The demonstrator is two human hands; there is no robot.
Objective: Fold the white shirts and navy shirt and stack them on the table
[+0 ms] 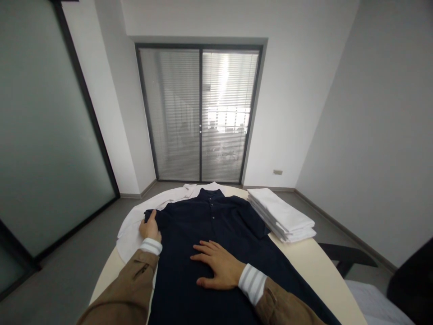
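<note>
A dark navy short-sleeved shirt [189, 216] lies spread front side up, its collar at the far end and a few buttons below it. My left hand [150, 227] is closed on the end of the left sleeve, thumb on top. Flat on the middle of the shirt rests my right hand [218, 266], fingers spread and holding nothing. Under the shirt's left side and far edge, a white garment [130, 225] shows, partly covered.
The pale rounded table [314, 271] carries a stack of folded white cloths [282, 214] at the far right. A black chair [348, 255] stands beyond the right edge, with white fabric [375, 300] nearby. A glass door with blinds [199, 113] is ahead.
</note>
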